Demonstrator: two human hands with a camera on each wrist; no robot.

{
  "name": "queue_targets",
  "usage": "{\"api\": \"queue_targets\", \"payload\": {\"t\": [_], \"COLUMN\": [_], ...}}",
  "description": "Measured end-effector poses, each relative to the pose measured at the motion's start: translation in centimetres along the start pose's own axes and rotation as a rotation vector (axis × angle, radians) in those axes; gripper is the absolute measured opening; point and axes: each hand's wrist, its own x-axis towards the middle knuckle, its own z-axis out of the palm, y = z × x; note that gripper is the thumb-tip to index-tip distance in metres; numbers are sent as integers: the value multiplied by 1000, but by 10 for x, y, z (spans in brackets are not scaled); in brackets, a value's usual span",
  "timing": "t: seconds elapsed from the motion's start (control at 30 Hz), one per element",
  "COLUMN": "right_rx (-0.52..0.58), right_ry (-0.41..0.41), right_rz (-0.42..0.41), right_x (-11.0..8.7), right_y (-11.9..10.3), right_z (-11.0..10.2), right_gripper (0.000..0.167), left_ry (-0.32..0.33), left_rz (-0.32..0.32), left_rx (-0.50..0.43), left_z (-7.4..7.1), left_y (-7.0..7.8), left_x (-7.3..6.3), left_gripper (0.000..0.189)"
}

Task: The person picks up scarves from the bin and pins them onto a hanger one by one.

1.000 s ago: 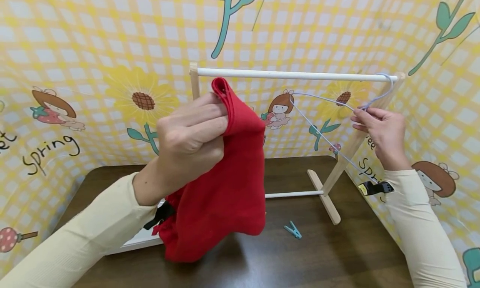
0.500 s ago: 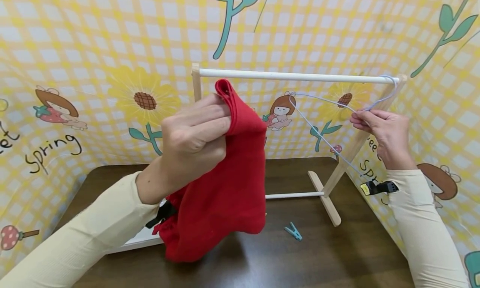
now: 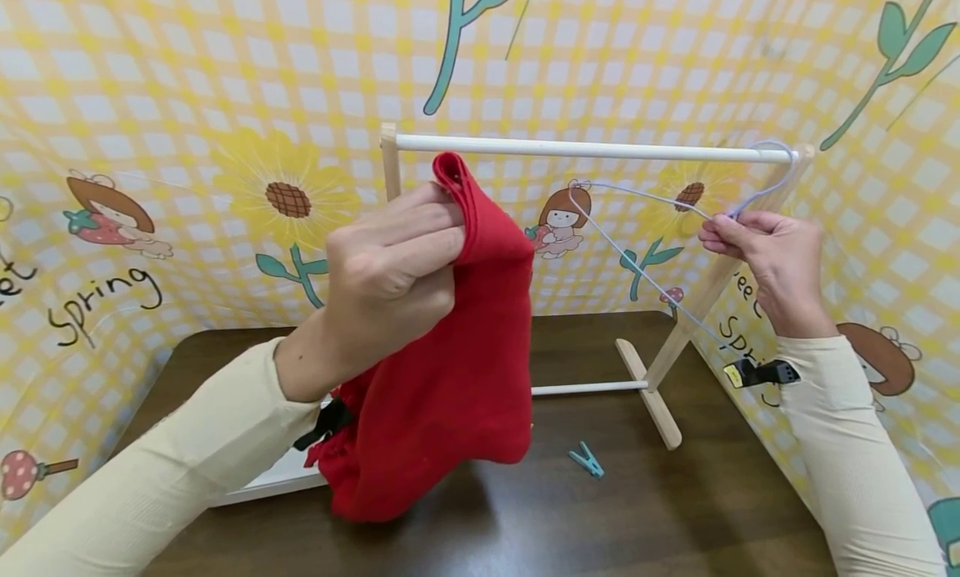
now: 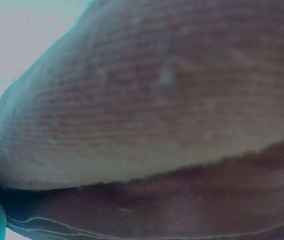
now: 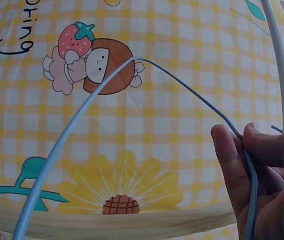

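In the head view, my left hand (image 3: 397,256) grips a folded red scarf (image 3: 472,368) near its top. The scarf hangs down in front of the rack, with some fringe at its lower left. Fabric (image 4: 146,100) fills the left wrist view, close and blurred. My right hand (image 3: 780,264) pinches a pale blue wire hanger (image 3: 628,253) between thumb and fingers, close below its hook. That hook loops over the right end of the rack's white top rod (image 3: 570,148). In the right wrist view the wire of the hanger (image 5: 72,125) bends away from the fingers.
The rack's wooden right post (image 3: 686,331) stands on a wooden foot (image 3: 660,410). A blue clothespin (image 3: 587,460) lies on the dark wooden table (image 3: 540,519). Behind my left forearm shows part of a white tray-like object (image 3: 281,481). A checked, printed cloth (image 3: 187,77) surrounds the table.
Both hands keep their holds and shift only slightly to the right. The hanger's far corner has swung a little to the left. The scarf hangs much as before.
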Motion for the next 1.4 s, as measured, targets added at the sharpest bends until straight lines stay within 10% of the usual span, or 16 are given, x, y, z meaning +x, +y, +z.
{"api": "queue_targets", "payload": {"t": [0.4, 1.4], "right_rx": [-24, -130], "right_ry": [38, -71], "right_rz": [-102, -16], "right_x": [-1, -40], "right_y": [-8, 12], "right_z": [10, 14], "right_gripper": [2, 7], "left_ry": [-11, 88], "left_rz": [-10, 11], "left_rx": [12, -39], "left_z": [-2, 5], "left_y": [2, 7], "left_x": [6, 19], "left_gripper": [29, 30]}}
